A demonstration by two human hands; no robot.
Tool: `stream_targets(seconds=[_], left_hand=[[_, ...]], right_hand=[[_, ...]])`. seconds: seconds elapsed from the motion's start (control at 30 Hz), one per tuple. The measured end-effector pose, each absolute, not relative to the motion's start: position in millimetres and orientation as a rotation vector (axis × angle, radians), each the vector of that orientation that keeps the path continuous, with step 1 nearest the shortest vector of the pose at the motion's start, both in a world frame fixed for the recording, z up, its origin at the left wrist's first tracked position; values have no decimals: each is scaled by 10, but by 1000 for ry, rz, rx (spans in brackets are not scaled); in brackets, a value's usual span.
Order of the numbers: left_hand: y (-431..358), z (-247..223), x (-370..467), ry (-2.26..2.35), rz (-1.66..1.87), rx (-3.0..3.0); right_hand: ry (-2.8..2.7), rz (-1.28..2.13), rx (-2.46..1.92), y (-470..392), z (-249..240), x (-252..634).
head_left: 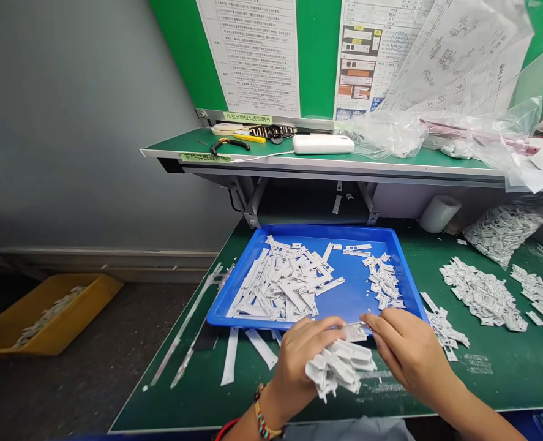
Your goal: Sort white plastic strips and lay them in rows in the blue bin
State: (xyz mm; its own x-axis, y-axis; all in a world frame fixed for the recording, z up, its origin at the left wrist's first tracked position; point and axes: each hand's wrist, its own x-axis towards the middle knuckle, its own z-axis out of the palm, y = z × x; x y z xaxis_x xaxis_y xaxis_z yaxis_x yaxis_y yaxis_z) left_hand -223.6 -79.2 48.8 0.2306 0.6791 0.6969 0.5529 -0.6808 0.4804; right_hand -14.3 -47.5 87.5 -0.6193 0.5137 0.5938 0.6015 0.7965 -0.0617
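My left hand (299, 361) is closed around a bunch of white plastic parts (340, 367), whose ends stick out below the palm. Between the two hands a single flat white plastic strip (354, 332) extends from the left fingertips. My right hand (404, 343) pinches at the strip's right end with thumb and forefinger; the exact contact is partly hidden. Just beyond both hands lies a blue tray (330, 231), with a large heap of long white strips (284, 282) on its left side and a smaller pile of short white pieces (385, 282) on its right.
More white pieces lie in piles (482, 291) on the green table (198, 398), right of the tray. A bag of pieces (505, 226) and a white roll (439, 213) stand behind. Pliers (229, 146) and a white box (324, 144) rest on the shelf. A yellow bin (82, 312) sits at left.
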Motion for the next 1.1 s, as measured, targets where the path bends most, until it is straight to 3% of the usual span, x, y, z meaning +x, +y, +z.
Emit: stream_targets(seconds=[0.27,0.47,0.73,1.1], left_hand=[[-840,372,-2207,1167,1453,2379],[-1037,223,-2289,1238,1401,2362],[-1570,-420,-2666,1650,845,2494],[-1376,-930,-2919,2104,388,2329]], right_hand=[[-2365,-287,-868,-537,790,-172],[-2324,-509,-1229,-159,517,240],[-2137,-147,-1611,-383,115,911],[-2316,344,-1447,-422,-158,493]])
